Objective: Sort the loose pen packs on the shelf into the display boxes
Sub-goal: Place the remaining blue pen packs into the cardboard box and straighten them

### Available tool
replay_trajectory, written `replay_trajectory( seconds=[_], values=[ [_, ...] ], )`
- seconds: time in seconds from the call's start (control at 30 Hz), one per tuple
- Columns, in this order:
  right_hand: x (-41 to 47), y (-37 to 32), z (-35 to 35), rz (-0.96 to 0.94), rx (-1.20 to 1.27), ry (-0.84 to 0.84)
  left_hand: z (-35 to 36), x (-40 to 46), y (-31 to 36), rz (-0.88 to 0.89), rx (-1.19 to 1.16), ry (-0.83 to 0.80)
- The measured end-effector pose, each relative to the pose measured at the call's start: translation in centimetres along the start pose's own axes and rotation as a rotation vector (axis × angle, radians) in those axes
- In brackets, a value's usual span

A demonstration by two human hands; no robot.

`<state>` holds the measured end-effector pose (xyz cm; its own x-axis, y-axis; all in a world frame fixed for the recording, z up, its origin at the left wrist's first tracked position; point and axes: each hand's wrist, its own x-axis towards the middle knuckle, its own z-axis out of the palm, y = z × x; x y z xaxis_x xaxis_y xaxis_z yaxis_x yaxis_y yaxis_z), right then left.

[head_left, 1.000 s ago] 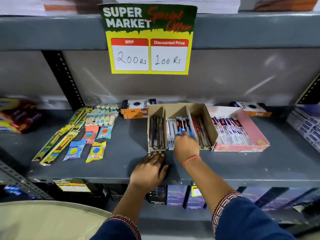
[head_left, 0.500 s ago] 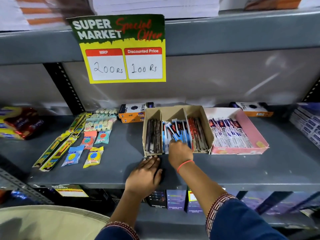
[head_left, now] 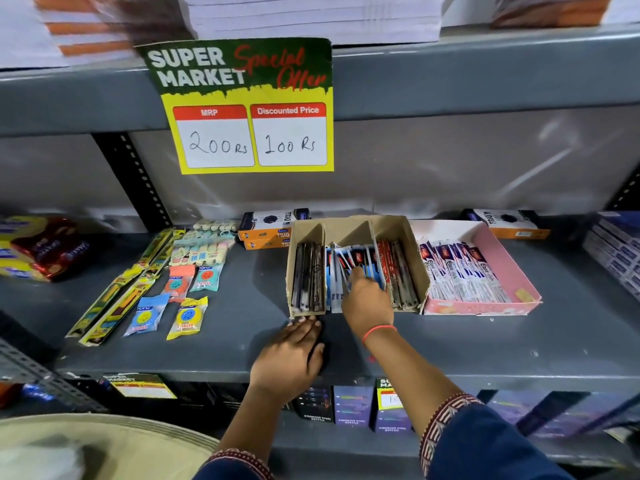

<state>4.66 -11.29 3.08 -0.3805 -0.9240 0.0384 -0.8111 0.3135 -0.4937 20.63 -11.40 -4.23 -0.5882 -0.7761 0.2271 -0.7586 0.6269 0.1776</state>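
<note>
Brown box (head_left: 408, 237): three compartments; dark packs left, blue pen packs (head_left: 360, 261) middle, red right.
Pink box (head_left: 512, 271): white-and-purple packs.
Right hand (head_left: 367, 303): fingers among the blue packs; grip unclear.
Left hand (head_left: 291, 358): flat, fingers spread on shelf (head_left: 485, 348).

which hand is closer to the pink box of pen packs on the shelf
Right. The right hand is in the middle compartment of the brown display box, which stands beside the pink box. The left hand lies flat on the shelf, farther away.

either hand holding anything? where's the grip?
Right hand fingers the near ends of blue pen packs; a grip cannot be told. Left hand lies flat, empty.
</note>
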Motion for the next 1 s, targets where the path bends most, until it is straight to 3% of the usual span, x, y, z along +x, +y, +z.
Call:
replay_trajectory(
  seconds=[0.27,0.53,0.7,1.0],
  values=[
    [0.1,0.4,-0.2,0.142,0.287,0.088,0.2,0.1,-0.2,-0.008,-0.001,-0.007],
    [0.0,1.3,0.4,0.052,-0.080,-0.067,-1.3,0.2,0.8,0.036,0.033,0.074],
    [-0.3,0.5,0.6,0.005,-0.145,-0.055,-1.2,0.0,0.8,0.083,0.117,0.180],
    [-0.4,-0.3,1.9,-0.108,-0.313,-0.119,-1.2,0.2,0.7,0.073,0.138,0.168]
  ],
)
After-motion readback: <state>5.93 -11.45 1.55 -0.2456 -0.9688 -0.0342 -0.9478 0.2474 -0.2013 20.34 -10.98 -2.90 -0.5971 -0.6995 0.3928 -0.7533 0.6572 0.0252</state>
